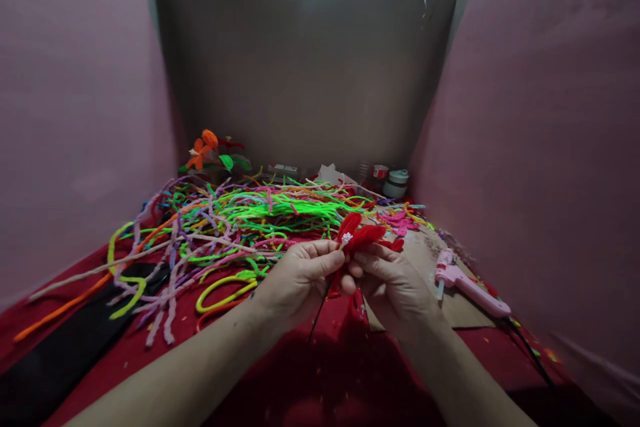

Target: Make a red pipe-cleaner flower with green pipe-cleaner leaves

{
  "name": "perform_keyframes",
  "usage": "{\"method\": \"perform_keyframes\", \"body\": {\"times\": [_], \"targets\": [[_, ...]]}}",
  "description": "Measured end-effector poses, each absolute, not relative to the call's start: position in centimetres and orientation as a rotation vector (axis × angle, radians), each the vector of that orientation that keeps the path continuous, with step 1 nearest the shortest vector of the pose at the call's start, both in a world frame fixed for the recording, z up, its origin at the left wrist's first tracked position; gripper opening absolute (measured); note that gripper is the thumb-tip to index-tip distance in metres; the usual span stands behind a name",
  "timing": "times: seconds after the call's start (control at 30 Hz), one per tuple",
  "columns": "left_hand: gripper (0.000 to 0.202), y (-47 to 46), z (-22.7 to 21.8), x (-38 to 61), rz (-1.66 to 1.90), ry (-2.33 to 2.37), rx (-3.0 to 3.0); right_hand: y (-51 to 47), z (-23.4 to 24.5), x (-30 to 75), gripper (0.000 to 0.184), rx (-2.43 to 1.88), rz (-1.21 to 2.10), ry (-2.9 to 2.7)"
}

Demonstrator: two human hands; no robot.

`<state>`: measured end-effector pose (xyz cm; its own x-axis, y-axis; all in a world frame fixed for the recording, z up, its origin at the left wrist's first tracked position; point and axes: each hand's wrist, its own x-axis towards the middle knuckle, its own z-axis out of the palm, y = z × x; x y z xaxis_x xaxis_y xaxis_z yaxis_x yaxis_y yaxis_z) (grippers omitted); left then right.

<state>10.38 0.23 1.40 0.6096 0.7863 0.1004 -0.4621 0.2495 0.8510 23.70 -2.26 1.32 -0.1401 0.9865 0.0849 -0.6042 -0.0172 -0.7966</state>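
Observation:
Both hands meet over the front of the table around a red pipe-cleaner flower (367,238). It has fuzzy red petals, a small white centre and a thin dark stem (319,315) slanting down below my hands. My left hand (307,270) pinches the flower near its white centre, thumb and forefinger pressed together. On the other side, my right hand (387,273) is closed on the base of the red petals. The fingertips of the two hands nearly touch, and the exact grip points are partly hidden.
A tangled heap of coloured pipe cleaners (280,207) spreads behind my hands. To the right, a pink glue gun (473,287) lies on cardboard (420,253). An orange flower (200,150) stands at the back left, and a lidded jar (397,183) at the back right. Walls close in both sides.

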Motion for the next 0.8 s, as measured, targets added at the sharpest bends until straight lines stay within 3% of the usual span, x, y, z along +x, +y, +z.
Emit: {"method": "perform_keyframes", "body": {"times": [0.33, 0.8], "targets": [[0.017, 0.0, 1.8, 10.7, 1.079, 0.571, 0.988, -3.5, 1.5, 24.7, 0.004, -0.658, 1.023, -0.852], [0.014, 0.0, 1.8, 10.9, 1.1, 0.652, 1.182, -3.5, 1.2, 24.5, 0.009, -0.759, 1.172, -0.919]]}}
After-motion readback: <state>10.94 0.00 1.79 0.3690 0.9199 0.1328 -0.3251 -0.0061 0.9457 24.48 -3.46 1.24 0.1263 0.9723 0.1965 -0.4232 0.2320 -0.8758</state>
